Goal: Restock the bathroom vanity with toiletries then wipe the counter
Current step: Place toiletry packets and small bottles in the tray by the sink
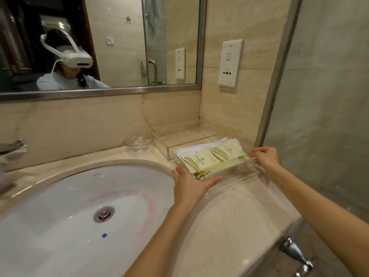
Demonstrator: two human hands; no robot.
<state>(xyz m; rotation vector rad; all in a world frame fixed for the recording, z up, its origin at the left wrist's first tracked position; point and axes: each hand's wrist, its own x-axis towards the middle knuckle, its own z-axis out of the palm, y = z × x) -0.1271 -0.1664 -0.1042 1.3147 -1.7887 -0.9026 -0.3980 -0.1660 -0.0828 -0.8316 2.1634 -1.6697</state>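
Restock under way: packet tray held at the counter's right end.

The clear tray [231,172], full of yellow packets [211,159], sits at about 1 o'clock from the sink [69,206]. The left hand [190,183] lies along its near-left corner with fingers nearly straight, and the right hand [264,156] pinches its far end with curled fingers. I cannot tell whether it rests on the counter [229,220] or is just lifted. Judging by this, the restocking is partly done: a second clear box [180,141], touching the tray at 11 o'clock, looks empty. No cloth shows, so wiping is probably still to come. Room is tight. The corner walls close in at 12 and 2 o'clock, a glass bowl [138,143] stands near at 10, and the sink rim is just beside the left hand. Bare counter lies open at 6 o'clock, up to its front edge.
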